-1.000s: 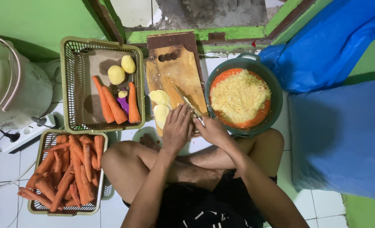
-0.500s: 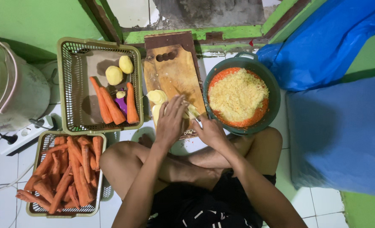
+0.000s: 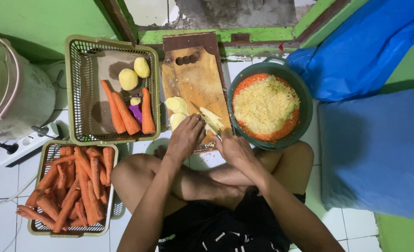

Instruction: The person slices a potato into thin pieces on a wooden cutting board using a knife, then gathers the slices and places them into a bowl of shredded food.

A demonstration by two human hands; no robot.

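Landmark: wooden cutting board [image 3: 195,79]; it lies on the tiled floor, in front of the seated person's crossed legs.
Left hand [image 3: 186,136]: rests palm down on the near end of the board, fingers curled over pale potato pieces; how tightly it presses them cannot be told.
Right hand [image 3: 235,148]: sits at the near right corner of the board, closed around the handle of a knife [image 3: 206,117].
Knife: the blade runs from the right hand up and leftward across the board, over the cut strips.
Potato strips [image 3: 211,119]: a small pile of pale sticks at the right near part of the board, beside the blade.
Potato slices [image 3: 176,105]: stacked round slices at the left edge of the board, just beyond the left hand.
Green bowl [image 3: 305,100]: stands just right of the board, touching or nearly touching its edge; filled with finely chopped yellow and orange vegetable.
Upper basket [image 3: 76,93]: just left of the board; holds two whole potatoes [image 3: 135,73], several peeled carrots [image 3: 123,112] and a purple peeler [image 3: 136,113].
Lower basket [image 3: 41,196]: left of the board and nearer the person; piled with unpeeled carrots.
White pot [image 3: 11,84]: far left of the board, beyond the upper basket.
Blue cloth [image 3: 370,93]: right of the board, past the green bowl.
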